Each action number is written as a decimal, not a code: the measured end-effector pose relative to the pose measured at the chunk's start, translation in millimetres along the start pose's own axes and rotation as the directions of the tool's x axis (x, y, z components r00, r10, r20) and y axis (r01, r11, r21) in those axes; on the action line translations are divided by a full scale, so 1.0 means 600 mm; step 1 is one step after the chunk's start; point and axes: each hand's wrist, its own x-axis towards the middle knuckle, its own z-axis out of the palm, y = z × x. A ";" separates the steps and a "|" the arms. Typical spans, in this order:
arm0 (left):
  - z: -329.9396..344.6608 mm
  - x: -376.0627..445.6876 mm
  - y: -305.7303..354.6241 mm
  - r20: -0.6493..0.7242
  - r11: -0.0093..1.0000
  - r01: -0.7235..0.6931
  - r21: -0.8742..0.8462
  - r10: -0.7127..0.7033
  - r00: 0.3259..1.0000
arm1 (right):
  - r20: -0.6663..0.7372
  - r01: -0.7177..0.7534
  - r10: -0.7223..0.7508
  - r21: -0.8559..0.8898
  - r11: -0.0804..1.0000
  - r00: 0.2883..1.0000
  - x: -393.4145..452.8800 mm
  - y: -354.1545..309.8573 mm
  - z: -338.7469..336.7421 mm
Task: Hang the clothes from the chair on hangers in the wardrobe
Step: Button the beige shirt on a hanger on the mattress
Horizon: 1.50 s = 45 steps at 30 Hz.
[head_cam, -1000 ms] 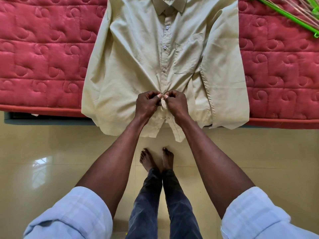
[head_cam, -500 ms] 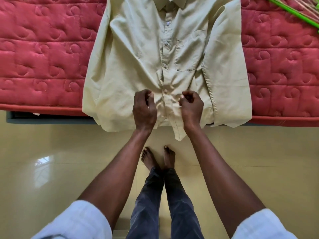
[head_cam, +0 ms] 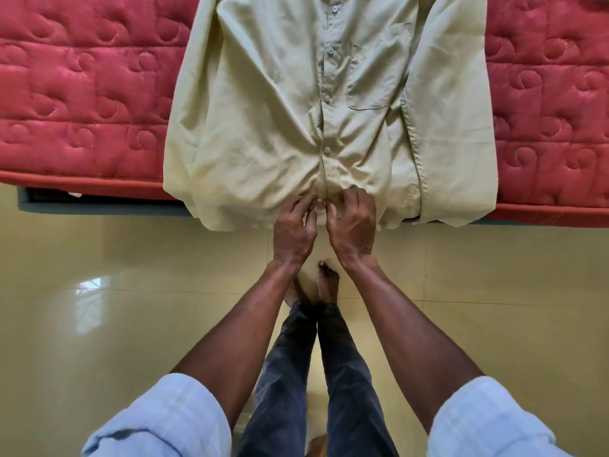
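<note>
Pale olive shirt [head_cam: 263,120] spread front-up across a red quilted mattress [head_cam: 82,87], hem hanging over the near edge above a glossy cream floor [head_cam: 99,324].

Buttoned down the placket, chest pocket on the right side, long sleeves folded in along both flanks, cloth creased and gathered toward the lowest fastened button. At the hem, left hand [head_cam: 293,232] and right hand [head_cam: 354,229] close together, fingers curled and pinching the two placket edges. Bare feet and dark trousers [head_cam: 329,374] below.
</note>
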 end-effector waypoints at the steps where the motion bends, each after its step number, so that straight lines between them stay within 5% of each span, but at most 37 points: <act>1: 0.000 0.002 0.000 -0.002 1.000 0.010 -0.008 -0.010 1.000 | 0.003 0.021 -0.021 -0.035 0.999 1.000 0.003 0.002 0.000; 10: 0.003 0.008 0.000 -0.026 0.997 0.040 -0.062 -0.042 0.999 | -0.007 0.032 -0.031 0.021 0.999 0.999 0.001 -0.002 -0.007; 17: 0.006 0.013 0.016 0.009 0.984 0.152 -0.096 -0.151 0.988 | 0.153 -0.316 0.278 0.389 0.865 0.949 0.002 -0.008 -0.033; 23: 0.004 0.001 0.039 0.076 0.932 0.256 -0.255 -0.244 0.967 | 0.342 -0.532 0.410 0.490 0.690 0.846 0.007 0.002 -0.029; 31: 0.013 0.000 0.057 0.067 0.897 0.319 -0.305 -0.314 0.947 | 0.425 -0.610 0.438 0.574 0.546 0.792 0.011 -0.003 -0.037; 45: 0.026 0.007 0.050 0.062 0.855 0.438 -0.278 -0.440 0.896 | 0.455 -0.627 0.431 0.575 0.526 0.779 -0.001 0.001 -0.036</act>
